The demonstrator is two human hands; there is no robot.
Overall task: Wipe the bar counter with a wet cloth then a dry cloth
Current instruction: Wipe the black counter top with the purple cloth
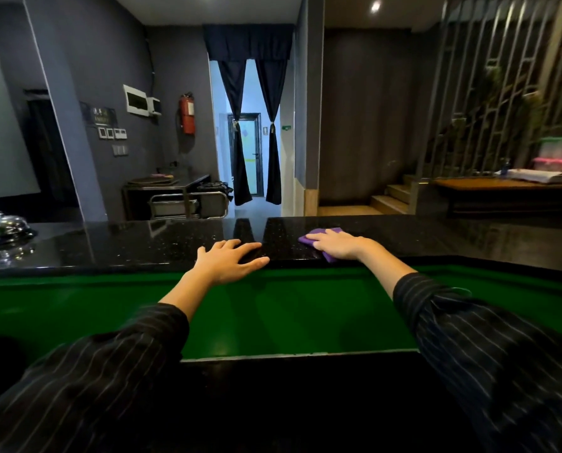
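Dim grey-walled bar room: a polished black speckled worktop (142,246) spans it. Left hand (230,261) lies flat, fingers spread, at its near edge. Right hand (335,245) presses a purple cloth (320,232) flat, fingers straight. A silver bell (7,227) sits far left; a red fire extinguisher (187,114) hangs beyond.

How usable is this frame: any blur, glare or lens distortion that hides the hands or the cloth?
Head view: left hand on the bar counter and right hand on the purple cloth are sharp. Head view: lattice screen and plastic boxes at far right are blurred. Head view: the glossy counter mirrors the bright doorway, and the wide lens bows its edges.
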